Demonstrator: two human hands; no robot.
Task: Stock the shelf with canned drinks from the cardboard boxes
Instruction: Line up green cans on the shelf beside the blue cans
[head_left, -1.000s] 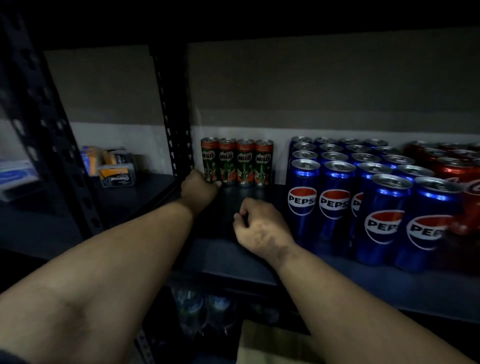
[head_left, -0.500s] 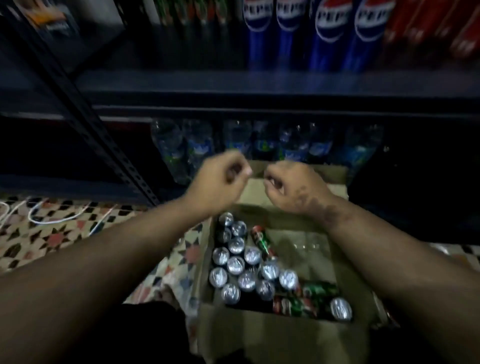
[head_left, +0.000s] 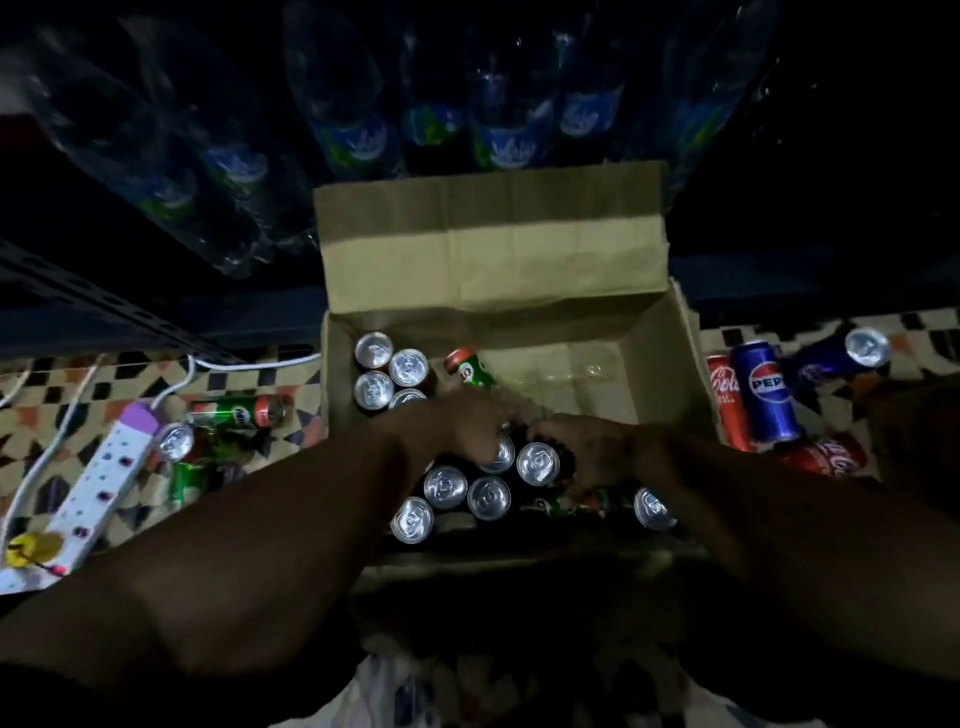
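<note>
An open cardboard box (head_left: 498, 270) is seen from above on a patterned floor (head_left: 47, 395), its far flap standing up at twelve o'clock. Upright cans (head_left: 444, 486) with silver tops are packed along its left and near sides — a few green ones are laid on their sides among them, one (head_left: 467, 366) near the far wall and one (head_left: 587, 504) near the box's five o'clock corner.

Both hands are lowered into the box among the cans. The left hand (head_left: 467, 421) is set over the can tops with fingers curled downward; whether a can is gripped cannot be told. The right hand (head_left: 592, 449) is placed just beside it at three o'clock, fingers bent down among the cans, its hold likewise unclear in the dim light.

At nine o'clock of the box, loose green cans (head_left: 236, 410) are scattered beside a white power strip (head_left: 98, 483). At three o'clock, Pepsi cans (head_left: 766, 389) and red cola cans (head_left: 826, 454) are lying on the floor. Water bottles (head_left: 358, 140) are ranged at twelve o'clock, on the dark lower shelf (head_left: 78, 296).
</note>
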